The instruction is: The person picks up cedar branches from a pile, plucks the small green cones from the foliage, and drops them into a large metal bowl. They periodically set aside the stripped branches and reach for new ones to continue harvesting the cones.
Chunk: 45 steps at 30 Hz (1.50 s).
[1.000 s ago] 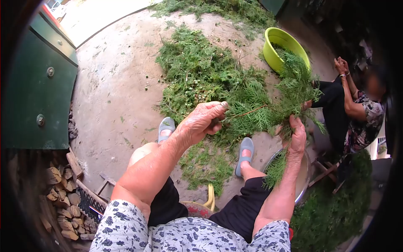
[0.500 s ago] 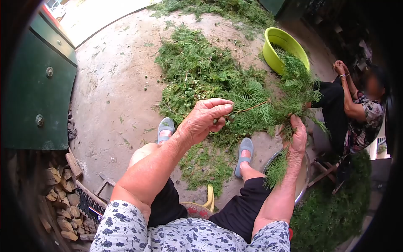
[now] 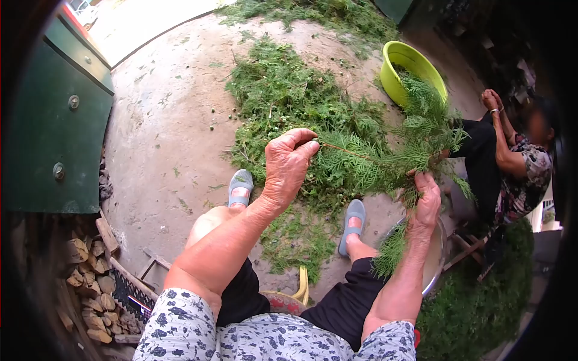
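Observation:
A leafy green conifer branch (image 3: 415, 157) with flat, feathery sprays stretches between both hands. My right hand (image 3: 426, 198) is closed around its foliage, and one spray hangs below the wrist. At the thin brown stem end, my left hand (image 3: 288, 162) is closed in a pinch, thumb against fingers. Whether a small cone is also between those fingertips is too small to tell. Under the branch lies a heap of green cuttings (image 3: 289, 90) on the concrete floor. Partly hidden by my right forearm, a metal basin (image 3: 435, 259) stands beside my leg.
A lime-green tub (image 3: 392, 81) holding small green bits stands ahead to the right. Another person (image 3: 512, 156) sits at the right, hands together. More greenery (image 3: 475, 307) lies at lower right. Split firewood (image 3: 96, 289) and a green metal door (image 3: 54, 132) are at left.
My left hand has moved a little left and up, with the stem end shifting along with it. My right hand stays nearly in place on the branch.

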Tool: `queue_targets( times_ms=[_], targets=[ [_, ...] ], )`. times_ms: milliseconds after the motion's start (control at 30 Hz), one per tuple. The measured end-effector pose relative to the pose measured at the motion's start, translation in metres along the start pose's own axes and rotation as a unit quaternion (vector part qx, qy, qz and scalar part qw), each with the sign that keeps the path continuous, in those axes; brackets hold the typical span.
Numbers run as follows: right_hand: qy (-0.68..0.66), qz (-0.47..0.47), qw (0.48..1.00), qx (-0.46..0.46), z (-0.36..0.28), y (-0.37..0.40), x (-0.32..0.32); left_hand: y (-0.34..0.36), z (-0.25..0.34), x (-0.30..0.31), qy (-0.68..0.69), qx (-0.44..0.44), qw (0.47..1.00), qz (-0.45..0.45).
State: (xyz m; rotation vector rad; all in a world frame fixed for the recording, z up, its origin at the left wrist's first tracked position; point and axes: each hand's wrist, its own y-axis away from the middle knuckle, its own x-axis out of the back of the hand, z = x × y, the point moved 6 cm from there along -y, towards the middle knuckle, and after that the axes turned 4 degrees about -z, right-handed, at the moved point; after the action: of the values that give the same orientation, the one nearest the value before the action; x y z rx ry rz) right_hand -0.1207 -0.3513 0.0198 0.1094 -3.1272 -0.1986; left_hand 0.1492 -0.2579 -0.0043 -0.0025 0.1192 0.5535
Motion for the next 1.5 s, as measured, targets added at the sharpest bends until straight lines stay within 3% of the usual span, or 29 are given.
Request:
queue_targets(
  times_ms=[100,200,333,400,567,867,1033,1167,1233,1333,1433,1500],
  targets=[
    [-0.012,0.012,1.000,0.008,0.016,-0.004,0.007,-0.001,0.002,0.004,0.033,-0.001,0.999,0.038],
    [-0.092,-0.017,0.996,0.010,0.005,-0.004,0.012,-0.013,-0.008,0.028,0.189,0.071,0.971,0.130],
    [-0.089,-0.026,0.996,0.004,-0.002,-0.009,0.015,-0.016,-0.015,0.022,0.308,0.101,0.945,0.039],
    [-0.117,-0.015,0.993,-0.010,0.001,-0.009,0.011,-0.008,-0.021,0.007,0.407,0.193,0.892,-0.027],
    [-0.162,-0.019,0.987,-0.010,0.009,-0.013,0.015,-0.002,-0.013,-0.008,0.394,0.199,0.894,-0.075],
    [-0.101,0.022,0.994,-0.020,0.004,-0.007,0.013,-0.001,-0.018,-0.014,0.381,0.205,0.894,-0.115],
    [-0.065,-0.031,0.997,-0.010,0.005,-0.009,0.010,0.000,-0.016,-0.019,0.348,0.218,0.904,-0.119],
    [-0.049,-0.012,0.999,0.004,0.004,-0.008,0.008,-0.003,-0.016,-0.021,0.330,0.209,0.914,-0.110],
    [0.012,-0.057,0.997,0.043,0.005,-0.012,0.007,-0.001,-0.012,-0.022,0.330,0.216,0.912,-0.114],
    [-0.049,-0.009,0.999,-0.002,0.008,-0.008,0.006,0.002,-0.006,-0.025,0.321,0.225,0.913,-0.110],
    [-0.056,0.039,0.998,0.009,0.030,-0.021,0.023,0.002,-0.013,-0.023,0.310,0.231,0.917,-0.102],
    [-0.055,0.027,0.998,0.007,0.019,-0.014,0.015,-0.001,-0.017,-0.019,0.277,0.209,0.932,-0.103]
  ],
)
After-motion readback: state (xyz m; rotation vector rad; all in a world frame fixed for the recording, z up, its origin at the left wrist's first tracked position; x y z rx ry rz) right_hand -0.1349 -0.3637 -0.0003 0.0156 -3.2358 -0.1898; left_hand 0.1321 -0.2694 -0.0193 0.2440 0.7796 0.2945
